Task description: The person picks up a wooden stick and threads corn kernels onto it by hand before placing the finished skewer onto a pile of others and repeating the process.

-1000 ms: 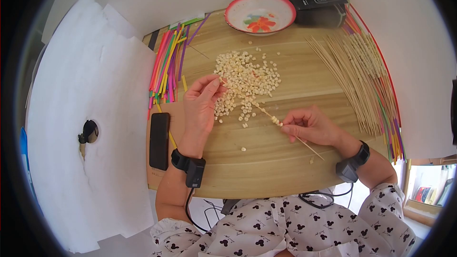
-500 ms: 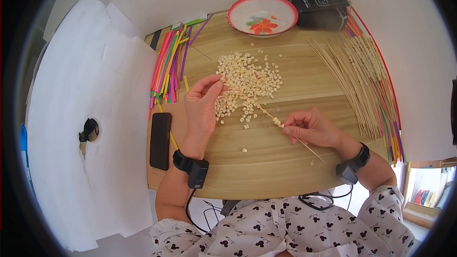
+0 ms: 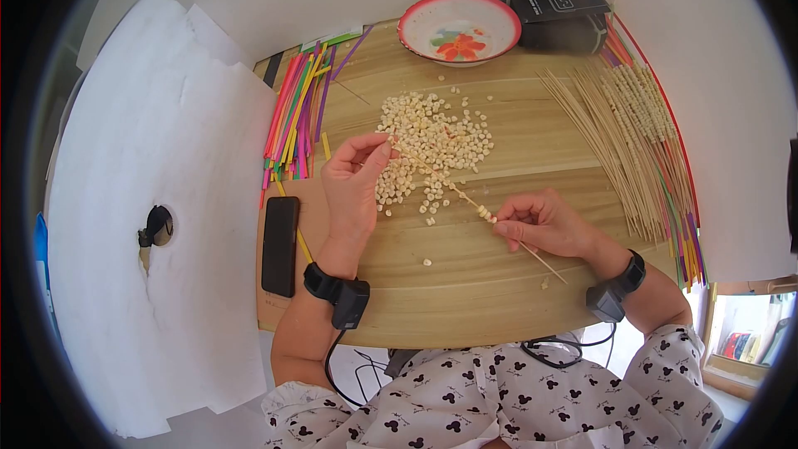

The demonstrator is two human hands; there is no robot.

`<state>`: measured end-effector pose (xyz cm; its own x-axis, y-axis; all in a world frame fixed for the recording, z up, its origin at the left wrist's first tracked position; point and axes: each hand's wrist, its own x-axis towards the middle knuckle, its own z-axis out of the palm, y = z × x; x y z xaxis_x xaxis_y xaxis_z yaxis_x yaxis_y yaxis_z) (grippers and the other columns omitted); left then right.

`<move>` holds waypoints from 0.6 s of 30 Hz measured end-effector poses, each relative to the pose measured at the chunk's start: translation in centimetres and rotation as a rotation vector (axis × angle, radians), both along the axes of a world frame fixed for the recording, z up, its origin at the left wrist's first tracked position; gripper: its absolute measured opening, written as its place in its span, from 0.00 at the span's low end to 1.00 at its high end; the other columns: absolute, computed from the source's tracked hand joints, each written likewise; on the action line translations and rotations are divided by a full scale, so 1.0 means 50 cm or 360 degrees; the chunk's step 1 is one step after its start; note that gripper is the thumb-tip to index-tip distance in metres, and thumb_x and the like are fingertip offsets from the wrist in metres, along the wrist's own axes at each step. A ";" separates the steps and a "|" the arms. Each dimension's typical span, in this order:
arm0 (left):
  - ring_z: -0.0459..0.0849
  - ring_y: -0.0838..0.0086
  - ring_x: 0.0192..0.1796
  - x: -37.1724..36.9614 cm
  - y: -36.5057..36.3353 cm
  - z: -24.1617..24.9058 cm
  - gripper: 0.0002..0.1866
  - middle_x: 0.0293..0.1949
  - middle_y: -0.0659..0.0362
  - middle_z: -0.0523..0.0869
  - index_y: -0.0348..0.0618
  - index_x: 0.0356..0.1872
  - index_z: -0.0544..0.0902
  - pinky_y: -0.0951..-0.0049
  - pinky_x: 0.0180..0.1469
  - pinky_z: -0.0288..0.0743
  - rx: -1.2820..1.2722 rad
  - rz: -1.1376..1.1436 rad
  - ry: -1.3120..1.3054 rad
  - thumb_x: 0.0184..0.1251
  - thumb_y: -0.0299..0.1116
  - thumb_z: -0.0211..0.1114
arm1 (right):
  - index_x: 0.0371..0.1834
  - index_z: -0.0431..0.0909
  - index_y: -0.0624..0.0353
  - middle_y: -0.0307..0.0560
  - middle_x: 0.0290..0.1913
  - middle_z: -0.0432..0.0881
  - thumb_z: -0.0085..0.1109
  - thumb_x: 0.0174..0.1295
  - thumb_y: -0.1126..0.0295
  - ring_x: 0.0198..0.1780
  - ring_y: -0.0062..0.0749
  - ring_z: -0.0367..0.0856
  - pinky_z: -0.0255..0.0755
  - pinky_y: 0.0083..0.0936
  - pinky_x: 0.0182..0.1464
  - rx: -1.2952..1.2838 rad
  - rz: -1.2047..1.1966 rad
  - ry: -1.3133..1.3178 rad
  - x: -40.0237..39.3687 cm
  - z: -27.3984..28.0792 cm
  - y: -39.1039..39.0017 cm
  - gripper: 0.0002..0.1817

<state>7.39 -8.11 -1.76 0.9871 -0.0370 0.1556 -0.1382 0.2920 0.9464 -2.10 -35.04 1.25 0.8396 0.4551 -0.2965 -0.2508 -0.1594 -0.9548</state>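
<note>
A thin wooden skewer [image 3: 544, 262] runs slantwise between my two hands. My right hand [image 3: 544, 223] pinches its lower part between thumb and fingers, and the bare end sticks out toward me. Just ahead of those fingertips, a few pale corn kernels [image 3: 484, 212] are threaded on the stick. At the upper end my left hand [image 3: 356, 179] is closed, thumb and forefinger pinched at the tip, over the left side of a loose heap of corn kernels [image 3: 432, 129]. The fingers partly hide that tip.
Colourful straws [image 3: 295, 116] and a phone [image 3: 279, 245] lie at left. An enamel bowl [image 3: 416, 29] and a black box [image 3: 559, 4] stand at the back. On the right are bare skewers [image 3: 607, 150] and skewers filled with kernels [image 3: 640, 104]. White boards [image 3: 166, 158] flank the table.
Almost nothing differs. Both hands keep their pinch on the skewer, and the left wrist has turned very slightly.
</note>
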 end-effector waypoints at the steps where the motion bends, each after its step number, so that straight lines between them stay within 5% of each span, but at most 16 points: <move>1: 0.84 0.77 0.39 -0.001 -0.001 0.002 0.09 0.39 0.57 0.87 0.35 0.45 0.83 0.79 0.47 0.77 0.0000 0.0000 0.0000 0.65 0.21 0.65 | 0.36 0.80 0.61 0.32 0.23 0.78 0.58 0.69 0.68 0.23 0.08 0.68 0.60 0.10 0.23 0.0003 -0.0001 0.0005 0.000 0.000 0.000 0.08; 18: 0.84 0.77 0.40 -0.019 -0.017 0.018 0.08 0.38 0.58 0.86 0.36 0.43 0.81 0.80 0.46 0.76 0.0086 0.0104 -0.0112 0.64 0.19 0.64 | 0.38 0.80 0.62 0.32 0.25 0.79 0.58 0.69 0.68 0.24 0.09 0.70 0.61 0.10 0.24 0.0043 -0.0017 -0.0019 -0.001 -0.001 0.001 0.08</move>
<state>6.43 -8.97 -0.88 0.9744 0.0169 0.2243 -0.2221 0.2293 0.9477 -2.17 -35.01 1.20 0.8479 0.4538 -0.2740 -0.2406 -0.1310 -0.9617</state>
